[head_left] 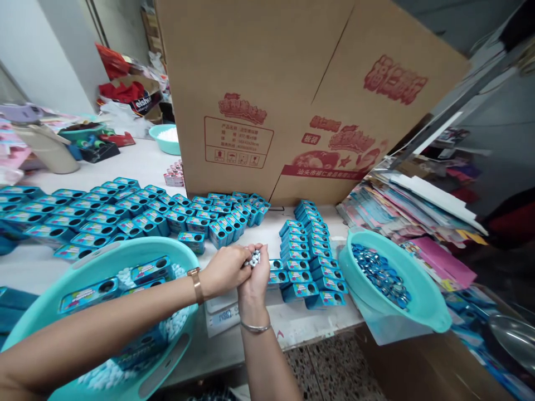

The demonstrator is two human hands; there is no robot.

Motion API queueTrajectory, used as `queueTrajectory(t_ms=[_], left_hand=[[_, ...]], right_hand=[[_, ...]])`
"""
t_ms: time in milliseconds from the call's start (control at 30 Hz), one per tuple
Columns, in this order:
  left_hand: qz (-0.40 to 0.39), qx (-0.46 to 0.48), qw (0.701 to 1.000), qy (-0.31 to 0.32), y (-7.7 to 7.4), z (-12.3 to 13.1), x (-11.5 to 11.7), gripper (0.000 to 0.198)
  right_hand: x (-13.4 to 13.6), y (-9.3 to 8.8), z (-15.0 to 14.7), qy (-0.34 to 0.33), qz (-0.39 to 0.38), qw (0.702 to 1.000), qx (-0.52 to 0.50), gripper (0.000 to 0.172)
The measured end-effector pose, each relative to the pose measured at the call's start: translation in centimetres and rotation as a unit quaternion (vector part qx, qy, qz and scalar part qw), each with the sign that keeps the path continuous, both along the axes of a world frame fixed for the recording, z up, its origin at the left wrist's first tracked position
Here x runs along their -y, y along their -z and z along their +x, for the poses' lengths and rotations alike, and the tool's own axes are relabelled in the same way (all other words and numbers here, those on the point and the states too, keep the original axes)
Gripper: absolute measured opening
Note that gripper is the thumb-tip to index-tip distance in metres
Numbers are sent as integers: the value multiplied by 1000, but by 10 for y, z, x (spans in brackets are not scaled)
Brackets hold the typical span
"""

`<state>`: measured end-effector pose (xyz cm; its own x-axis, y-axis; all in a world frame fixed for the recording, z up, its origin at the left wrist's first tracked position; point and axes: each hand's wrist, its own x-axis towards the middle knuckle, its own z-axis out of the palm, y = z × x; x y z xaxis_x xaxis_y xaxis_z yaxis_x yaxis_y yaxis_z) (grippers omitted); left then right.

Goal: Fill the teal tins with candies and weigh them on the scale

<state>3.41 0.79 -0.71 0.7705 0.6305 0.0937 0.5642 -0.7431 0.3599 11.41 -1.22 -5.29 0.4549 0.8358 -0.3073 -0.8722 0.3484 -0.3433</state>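
My right hand (256, 284) is cupped, palm up, and holds a small heap of pale blue-white candy pellets (254, 258). My left hand (223, 271) reaches in from the left, its fingers curled against the right palm at the pellets' edge; whether it pinches any is hidden. Below both hands sits a white digital scale (221, 318), partly covered, with a lit display. Close beside the right hand lie small blue boxes (278, 277) with round dark holes. Under my left forearm, a turquoise basin (184, 250) contains loose pellets and several larger-looking blue boxes (90, 294).
Rows of blue boxes (100, 214) cover the table's left, with more stacks (311, 253) right of centre. A large cardboard carton (267, 67) stands behind. At right, another turquoise basin (430, 303) holds small shiny blue pieces, near piled printed sheets (401, 206).
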Motion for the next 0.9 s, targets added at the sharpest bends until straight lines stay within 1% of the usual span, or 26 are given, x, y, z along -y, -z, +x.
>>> queueTrajectory(t_ms=[100,167,267,333,433,500,567,667,767,833,900], left_hand=[[19,-10,1000,12,-2,0,3,19],[43,-23,998,30,-2,1,5,21],[66,-48,995,59,-2,1,7,23],[64,-59,994,64,-1,0,6,23],[45,-62,995,57,0,0,4,19],[37,-48,997,53,1,-1,3,17],[30,-20,998,54,3,-2,2,16],[7,40,998,49,5,-9,0,18],[-18,78,997,23,5,-19,-7,17],[-15,55,998,-2,7,-26,-13,17],[2,6,1000,-13,11,-30,-18,19]], right_hand=[[0,-1,0,6,4,1000,8,19],[0,0,-1,8,0,1000,20,20],[0,4,-3,-4,-2,1000,3,21],[1,7,-5,-12,-5,1000,-9,22],[2,8,-7,-2,-19,1000,5,22],[2,7,-8,10,-23,1000,14,20],[2,7,-8,9,-18,1000,12,20],[2,9,-6,-12,-12,1000,-7,20],[2,14,3,-17,-24,1000,-4,19],[4,16,12,-3,-26,1000,3,18],[7,17,21,14,-20,1000,-5,17]])
